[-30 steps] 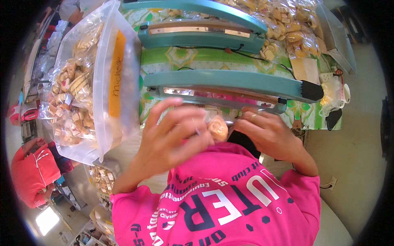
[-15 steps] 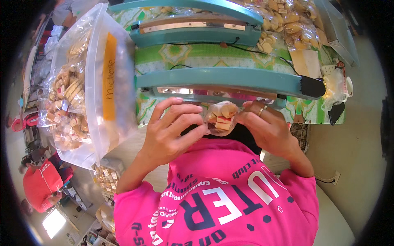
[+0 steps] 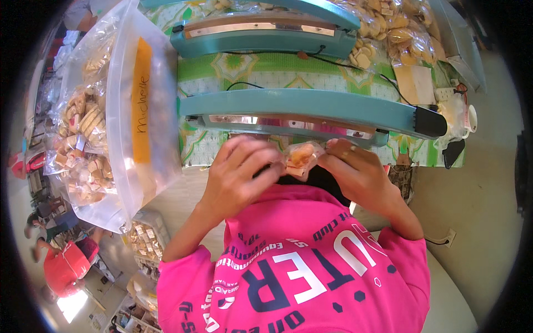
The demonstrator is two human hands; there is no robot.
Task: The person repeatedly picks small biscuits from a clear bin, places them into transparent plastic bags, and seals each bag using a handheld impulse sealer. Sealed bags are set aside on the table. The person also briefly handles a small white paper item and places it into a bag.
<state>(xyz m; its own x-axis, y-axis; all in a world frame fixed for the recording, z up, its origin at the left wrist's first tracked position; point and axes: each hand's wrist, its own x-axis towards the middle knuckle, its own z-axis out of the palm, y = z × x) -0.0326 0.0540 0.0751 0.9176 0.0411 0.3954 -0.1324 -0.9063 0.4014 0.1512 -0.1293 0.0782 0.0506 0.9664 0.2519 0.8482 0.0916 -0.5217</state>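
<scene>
Between my hands is a small clear plastic bag [image 3: 301, 160] with tan pieces and a reddish patch showing through it. My left hand [image 3: 241, 175] closes on the bag's left side, its fingers curled and a little blurred. At the other side, my right hand [image 3: 358, 171] pinches the bag's edge between thumb and fingers. Just beyond both hands lies a teal bar-shaped heat sealer [image 3: 311, 105], with a long arm and a black end cap. The bag is apart from the sealer's arm.
To the left stands a translucent plastic bin [image 3: 119, 111] with an orange label, full of bagged tan pieces. A second teal sealer [image 3: 261, 41] is farther back. Bags of tan pieces [image 3: 411, 41] lie at the back right. Cords cross the green patterned tablecloth [image 3: 277, 72]. A person in red [image 3: 66, 269] is at lower left.
The bag has turned and looks narrower between my hands. My left fingers have curled in closer to it. The person in red has shifted posture.
</scene>
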